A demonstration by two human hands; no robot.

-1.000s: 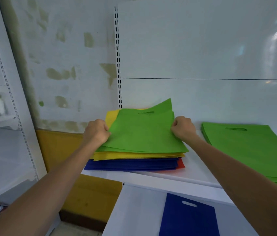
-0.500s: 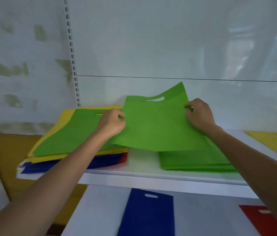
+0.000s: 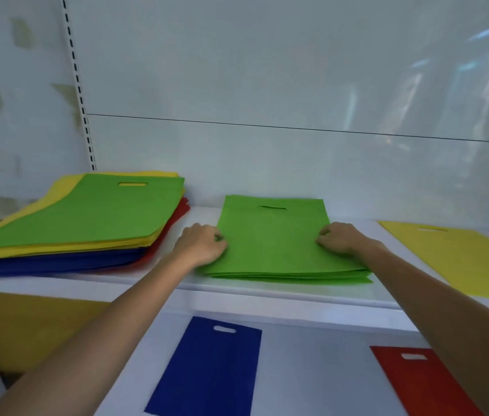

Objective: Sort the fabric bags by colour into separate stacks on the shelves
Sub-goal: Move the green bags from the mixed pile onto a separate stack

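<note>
Lower shelf (image 3: 312,364), nearest: one blue bag (image 3: 207,367) lies flat, handle slot at its far end. One red bag (image 3: 411,382) lies to its right, well apart, partly covered by the right forearm.

Both forearms reach up over the front lip of the upper shelf (image 3: 147,285).

Upper shelf, centre: green stack (image 3: 291,276), several layers showing at the front edge. Top green bag (image 3: 273,235) lies flat on it, handle slot toward the back panel. Left hand (image 3: 201,246) is at this bag's left edge with fingers curled, pinching the fabric. Right hand (image 3: 340,237) is at the right edge, pinching the same way. The hands are apart, one on each side of the bag.

Right of the green stack, apart from it: a yellow bag (image 3: 462,259), flat.

Left end of the shelf: mixed pile (image 3: 57,256), green on top, yellow under it, blue lowest, red showing along its right side.

Behind: white back panel (image 3: 267,85) and a slotted upright (image 3: 76,85).
</note>
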